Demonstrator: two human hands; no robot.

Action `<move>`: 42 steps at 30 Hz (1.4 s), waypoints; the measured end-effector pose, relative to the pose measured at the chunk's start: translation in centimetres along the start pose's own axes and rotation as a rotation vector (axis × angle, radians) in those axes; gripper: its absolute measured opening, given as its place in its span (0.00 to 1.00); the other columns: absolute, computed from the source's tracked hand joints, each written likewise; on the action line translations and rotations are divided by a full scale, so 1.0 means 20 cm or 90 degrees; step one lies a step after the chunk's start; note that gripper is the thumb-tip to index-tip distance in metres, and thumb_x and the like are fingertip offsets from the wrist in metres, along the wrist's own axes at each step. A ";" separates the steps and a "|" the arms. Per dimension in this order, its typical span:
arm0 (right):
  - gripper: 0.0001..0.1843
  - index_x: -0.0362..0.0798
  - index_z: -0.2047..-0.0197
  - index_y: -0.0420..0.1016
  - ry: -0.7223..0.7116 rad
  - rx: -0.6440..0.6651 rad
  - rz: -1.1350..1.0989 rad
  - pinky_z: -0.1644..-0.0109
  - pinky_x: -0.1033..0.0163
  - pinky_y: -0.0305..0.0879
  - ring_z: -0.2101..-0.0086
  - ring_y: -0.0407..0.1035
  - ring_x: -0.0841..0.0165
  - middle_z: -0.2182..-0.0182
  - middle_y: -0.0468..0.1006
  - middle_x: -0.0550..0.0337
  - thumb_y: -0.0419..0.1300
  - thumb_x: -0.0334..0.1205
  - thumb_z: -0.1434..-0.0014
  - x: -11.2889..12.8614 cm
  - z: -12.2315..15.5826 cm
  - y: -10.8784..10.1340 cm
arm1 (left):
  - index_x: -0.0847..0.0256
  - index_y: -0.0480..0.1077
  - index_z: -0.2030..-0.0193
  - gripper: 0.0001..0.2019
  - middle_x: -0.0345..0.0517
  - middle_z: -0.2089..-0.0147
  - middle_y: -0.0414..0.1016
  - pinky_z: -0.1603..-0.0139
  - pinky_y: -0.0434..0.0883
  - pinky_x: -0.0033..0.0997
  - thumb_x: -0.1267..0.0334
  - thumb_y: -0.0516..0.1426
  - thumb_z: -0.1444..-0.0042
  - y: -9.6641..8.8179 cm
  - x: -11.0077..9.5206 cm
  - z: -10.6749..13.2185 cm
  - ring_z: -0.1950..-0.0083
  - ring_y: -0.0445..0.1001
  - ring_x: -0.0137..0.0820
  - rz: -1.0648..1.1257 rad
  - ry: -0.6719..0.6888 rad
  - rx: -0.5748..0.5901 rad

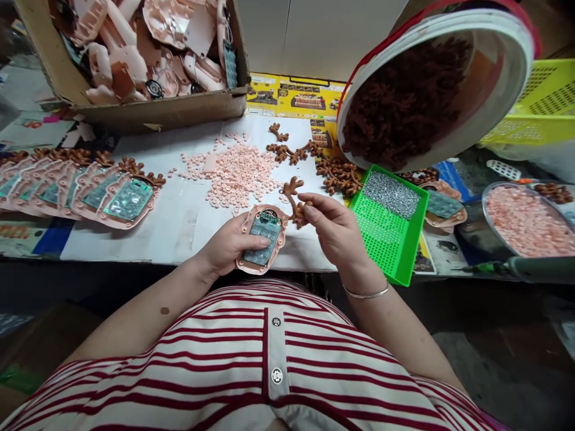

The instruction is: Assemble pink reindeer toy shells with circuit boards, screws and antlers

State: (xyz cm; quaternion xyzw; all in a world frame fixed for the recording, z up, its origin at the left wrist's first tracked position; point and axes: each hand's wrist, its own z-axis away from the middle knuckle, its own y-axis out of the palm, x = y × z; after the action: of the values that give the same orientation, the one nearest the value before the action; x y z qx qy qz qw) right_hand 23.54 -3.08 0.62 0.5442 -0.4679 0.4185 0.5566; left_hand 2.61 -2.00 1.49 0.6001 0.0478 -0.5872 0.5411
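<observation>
My left hand [229, 242] is closed around a pink plastic shell with a green circuit board [263, 236] set in it, thumb lying across the board. My right hand [335, 230] pinches a brown antler-shaped piece [294, 194] just right of the shell's top edge. Both hands hover over the near edge of the white table [179, 215].
A row of finished pink shells with brown antlers [90, 185] lies at left. Small pink rings [238, 170] are heaped mid-table, loose antlers [336, 173] beyond. A green tray of screws [390, 209], a tilted bucket of antlers [417, 90], a metal bowl of pink rings [525, 221] and a cardboard box of parts [144, 54] surround them.
</observation>
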 end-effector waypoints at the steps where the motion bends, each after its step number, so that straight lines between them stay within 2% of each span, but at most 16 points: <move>1: 0.15 0.57 0.57 0.85 -0.005 0.012 0.019 0.63 0.66 0.74 0.70 0.73 0.75 0.68 0.84 0.65 0.74 0.50 0.48 0.00 0.01 0.00 | 0.63 0.71 0.48 0.25 0.48 0.63 0.81 0.66 0.75 0.29 0.69 0.69 0.54 0.00 0.00 0.00 0.64 0.79 0.34 -0.011 -0.004 -0.001; 6: 0.16 0.55 0.52 0.83 -0.047 0.040 0.148 0.57 0.59 0.76 0.66 0.75 0.71 0.61 0.85 0.61 0.69 0.52 0.41 -0.03 0.02 0.00 | 0.64 0.71 0.50 0.24 0.48 0.62 0.81 0.64 0.76 0.30 0.67 0.70 0.55 0.01 0.02 -0.01 0.64 0.79 0.34 -0.055 -0.022 -0.030; 8: 0.15 0.53 0.50 0.81 -0.124 0.052 0.269 0.55 0.56 0.76 0.64 0.76 0.68 0.59 0.85 0.58 0.64 0.49 0.36 -0.03 0.03 -0.01 | 0.65 0.71 0.50 0.24 0.48 0.61 0.81 0.63 0.76 0.30 0.67 0.70 0.55 0.01 0.02 -0.01 0.63 0.79 0.33 -0.077 -0.024 -0.043; 12: 0.11 0.49 0.48 0.78 -0.353 0.095 0.518 0.55 0.55 0.73 0.62 0.76 0.65 0.63 0.84 0.53 0.59 0.38 0.32 -0.01 0.03 -0.03 | 0.65 0.71 0.51 0.23 0.48 0.61 0.81 0.64 0.75 0.28 0.68 0.69 0.55 -0.01 0.03 -0.02 0.64 0.79 0.32 -0.071 -0.041 -0.028; 14: 0.11 0.48 0.48 0.76 -0.417 0.117 0.562 0.57 0.57 0.73 0.63 0.75 0.65 0.64 0.83 0.53 0.57 0.36 0.31 0.01 0.03 -0.02 | 0.66 0.72 0.52 0.23 0.49 0.62 0.81 0.66 0.75 0.28 0.68 0.69 0.56 -0.01 0.03 -0.02 0.65 0.78 0.32 -0.035 -0.055 0.011; 16: 0.10 0.49 0.48 0.75 -0.432 0.122 0.567 0.57 0.58 0.73 0.63 0.76 0.65 0.63 0.83 0.53 0.57 0.36 0.31 0.01 0.03 -0.02 | 0.66 0.72 0.53 0.22 0.50 0.63 0.81 0.67 0.75 0.29 0.68 0.69 0.57 -0.01 0.03 -0.03 0.66 0.78 0.32 -0.005 -0.060 0.033; 23: 0.09 0.51 0.50 0.76 -0.305 0.061 0.469 0.53 0.56 0.75 0.59 0.77 0.64 0.57 0.84 0.53 0.57 0.39 0.31 -0.06 0.04 -0.02 | 0.66 0.73 0.53 0.23 0.49 0.63 0.82 0.66 0.76 0.29 0.69 0.70 0.58 -0.01 0.04 -0.03 0.65 0.79 0.34 -0.018 -0.037 -0.029; 26: 0.10 0.51 0.51 0.78 -0.267 0.062 0.420 0.51 0.55 0.75 0.58 0.77 0.64 0.58 0.84 0.54 0.60 0.42 0.33 -0.10 0.05 -0.04 | 0.67 0.73 0.53 0.24 0.50 0.63 0.81 0.67 0.75 0.29 0.67 0.70 0.58 -0.02 0.04 -0.02 0.66 0.79 0.34 -0.040 -0.054 -0.020; 32: 0.21 0.54 0.53 0.81 0.057 0.106 0.085 0.53 0.58 0.77 0.61 0.77 0.69 0.59 0.84 0.59 0.69 0.58 0.43 -0.06 0.03 -0.05 | 0.66 0.72 0.51 0.23 0.49 0.64 0.81 0.67 0.73 0.29 0.68 0.68 0.56 -0.03 0.02 -0.02 0.67 0.77 0.33 -0.039 -0.076 0.056; 35: 0.22 0.54 0.53 0.81 0.088 0.099 0.021 0.63 0.64 0.75 0.66 0.74 0.73 0.62 0.82 0.63 0.73 0.56 0.47 -0.02 0.02 -0.02 | 0.67 0.73 0.53 0.21 0.49 0.64 0.81 0.65 0.73 0.28 0.69 0.68 0.56 -0.01 0.02 -0.02 0.66 0.78 0.32 -0.080 -0.104 0.066; 38: 0.20 0.52 0.58 0.82 0.108 0.110 -0.007 0.72 0.69 0.66 0.73 0.68 0.77 0.69 0.79 0.66 0.76 0.53 0.51 0.00 0.01 0.00 | 0.67 0.73 0.55 0.20 0.48 0.65 0.81 0.64 0.73 0.30 0.69 0.67 0.58 0.00 0.03 -0.02 0.65 0.78 0.33 -0.103 -0.127 0.068; 40: 0.19 0.52 0.60 0.83 0.110 0.133 -0.013 0.71 0.69 0.66 0.74 0.67 0.78 0.70 0.78 0.67 0.76 0.53 0.51 0.00 0.01 0.01 | 0.67 0.74 0.57 0.19 0.47 0.65 0.81 0.64 0.72 0.31 0.69 0.67 0.59 0.01 0.03 -0.02 0.65 0.78 0.34 -0.110 -0.139 0.066; 42: 0.18 0.52 0.60 0.84 0.105 0.161 0.008 0.65 0.67 0.70 0.70 0.70 0.76 0.69 0.79 0.66 0.76 0.52 0.51 -0.01 0.01 0.01 | 0.66 0.74 0.59 0.18 0.48 0.65 0.81 0.63 0.72 0.32 0.68 0.67 0.59 0.00 0.03 -0.01 0.65 0.77 0.34 -0.129 -0.152 0.060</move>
State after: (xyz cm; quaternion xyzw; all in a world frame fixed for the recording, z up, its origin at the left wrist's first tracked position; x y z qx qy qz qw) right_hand 23.28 -3.26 0.55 0.5707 -0.3675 0.5210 0.5175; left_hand 3.06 -2.22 0.98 0.5432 0.0156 -0.7073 0.4521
